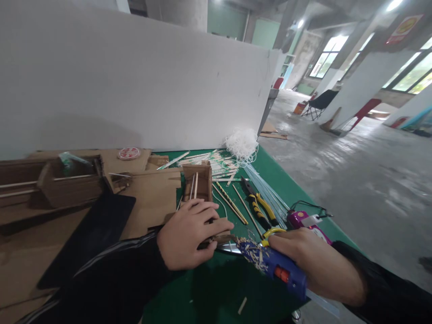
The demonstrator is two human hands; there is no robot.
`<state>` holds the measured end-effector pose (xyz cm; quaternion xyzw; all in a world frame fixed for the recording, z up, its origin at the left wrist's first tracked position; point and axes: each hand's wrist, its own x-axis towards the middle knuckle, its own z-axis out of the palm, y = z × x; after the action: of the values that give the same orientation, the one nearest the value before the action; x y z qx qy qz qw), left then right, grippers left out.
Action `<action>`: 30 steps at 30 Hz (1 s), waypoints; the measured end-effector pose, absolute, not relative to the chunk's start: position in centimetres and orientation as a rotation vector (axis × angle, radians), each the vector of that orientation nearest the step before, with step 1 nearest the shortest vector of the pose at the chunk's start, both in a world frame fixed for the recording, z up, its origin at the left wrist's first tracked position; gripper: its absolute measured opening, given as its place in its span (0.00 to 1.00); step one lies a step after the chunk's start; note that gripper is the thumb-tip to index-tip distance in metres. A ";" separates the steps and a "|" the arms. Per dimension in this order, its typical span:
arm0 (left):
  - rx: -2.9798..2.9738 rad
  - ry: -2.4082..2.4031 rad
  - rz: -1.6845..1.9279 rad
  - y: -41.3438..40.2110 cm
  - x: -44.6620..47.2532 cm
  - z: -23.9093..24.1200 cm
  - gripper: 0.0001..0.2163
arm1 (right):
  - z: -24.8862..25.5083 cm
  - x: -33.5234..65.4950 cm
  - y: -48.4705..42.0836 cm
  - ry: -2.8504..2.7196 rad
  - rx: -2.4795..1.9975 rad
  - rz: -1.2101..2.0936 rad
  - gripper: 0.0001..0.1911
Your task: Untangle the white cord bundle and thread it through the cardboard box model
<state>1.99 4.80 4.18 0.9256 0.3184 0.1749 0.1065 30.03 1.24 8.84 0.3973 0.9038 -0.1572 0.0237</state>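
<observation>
My left hand (189, 234) lies over a small cardboard piece (221, 231) on the green table (216, 288), fingers pressed down and curled around it. Just behind the hand stands a small open cardboard box (199, 180) with thin sticks in it. My right hand (317, 263) is closed round a blue hot glue gun (273, 263), its glue-crusted nozzle pointing left at the cardboard piece under my left hand.
Yellow-handled pliers (258, 202), loose bamboo sticks (232, 202), clear glue rods (266, 191), a tangle of white string (241, 143) and a purple glue gun (303, 220) lie to the right. Cardboard sheets and a cardboard structure (67, 180) fill the left. A white wall panel stands behind.
</observation>
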 end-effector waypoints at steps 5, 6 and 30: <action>2.737 0.941 0.516 4.8 2.0 4.1 0.21 | 8.9 30.0 1.4 2.799 1.225 -0.488 0.09; 2.737 0.939 0.517 4.8 2.0 4.1 0.21 | 8.9 30.0 1.5 2.797 1.225 -0.487 0.09; 2.745 0.933 0.532 4.8 1.8 3.9 0.20 | 9.1 30.6 1.4 2.738 1.245 -0.518 0.07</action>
<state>1.76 4.83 3.89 0.9269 0.3150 0.1796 0.0969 30.58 1.36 9.10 0.4076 0.8962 -0.1694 0.0448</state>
